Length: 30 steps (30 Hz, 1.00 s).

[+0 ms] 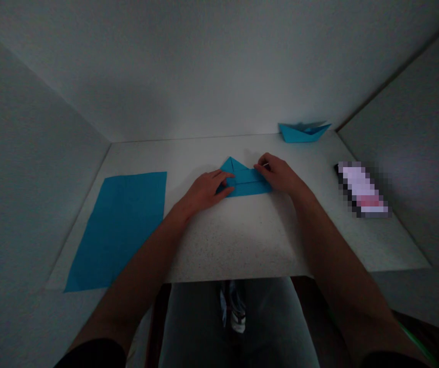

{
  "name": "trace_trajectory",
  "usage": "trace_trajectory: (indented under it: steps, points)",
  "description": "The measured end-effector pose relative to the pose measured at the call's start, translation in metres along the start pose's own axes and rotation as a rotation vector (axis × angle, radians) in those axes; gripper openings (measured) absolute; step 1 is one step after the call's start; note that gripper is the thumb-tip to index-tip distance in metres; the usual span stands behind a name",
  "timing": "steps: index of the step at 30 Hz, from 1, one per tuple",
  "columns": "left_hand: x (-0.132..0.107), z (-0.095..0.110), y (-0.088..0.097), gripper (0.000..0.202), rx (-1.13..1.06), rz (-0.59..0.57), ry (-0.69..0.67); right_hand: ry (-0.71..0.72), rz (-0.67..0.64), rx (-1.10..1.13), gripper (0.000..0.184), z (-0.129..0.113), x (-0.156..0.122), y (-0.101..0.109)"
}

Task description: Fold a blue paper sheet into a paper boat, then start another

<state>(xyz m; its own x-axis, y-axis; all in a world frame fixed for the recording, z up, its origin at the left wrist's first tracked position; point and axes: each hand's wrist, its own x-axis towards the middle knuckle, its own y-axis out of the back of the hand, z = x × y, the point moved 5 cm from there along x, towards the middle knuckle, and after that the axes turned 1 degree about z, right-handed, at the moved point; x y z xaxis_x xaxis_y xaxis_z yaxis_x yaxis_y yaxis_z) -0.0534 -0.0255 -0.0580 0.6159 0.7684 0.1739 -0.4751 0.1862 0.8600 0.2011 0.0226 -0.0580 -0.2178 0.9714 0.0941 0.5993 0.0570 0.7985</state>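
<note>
A folded blue paper (244,183) lies at the middle of the white speckled table (238,240), its triangular peak pointing away from me. My left hand (206,191) grips its left end between fingers and thumb. My right hand (277,174) has its fingertips on the right end, with the paper's edge tucked under them. A finished-looking blue paper boat (302,133) stands at the far right of the table, out of reach of both hands' fingertips.
A flat blue paper sheet (115,230) lies at the table's left. A pixelated, phone-like object (361,190) rests at the right edge. Pale walls (219,66) enclose the table on three sides. My legs and a shoe show below the near edge.
</note>
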Motion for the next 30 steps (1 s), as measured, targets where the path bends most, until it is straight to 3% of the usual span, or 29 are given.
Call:
trace_trajectory:
  steps: [4,10,13,18,25,30]
  points:
    - [0.001,-0.001,-0.004,0.039,0.059,-0.018,-0.030,-0.067,0.002,-0.002,0.030,0.002,-0.002,0.001]
    - [0.001,-0.001,-0.007,0.042,0.113,-0.023,-0.017,-0.148,-0.053,0.001,0.057,-0.007,-0.011,0.006]
    - [0.000,-0.002,-0.005,0.044,0.110,-0.030,0.015,-0.167,-0.126,0.000,0.058,-0.005,-0.012,0.006]
    - [0.000,0.000,-0.001,0.050,0.051,-0.005,0.045,-0.086,-0.153,0.262,0.063,-0.012,-0.011,0.003]
    - [-0.003,-0.004,0.000,0.082,-0.384,0.108,0.163,0.240,-0.179,0.583,0.078,-0.051,-0.018,0.006]
    - [0.000,-0.010,-0.007,0.093,-0.861,0.247,0.207,0.416,-0.260,0.587,0.075,-0.061,-0.022,-0.002]
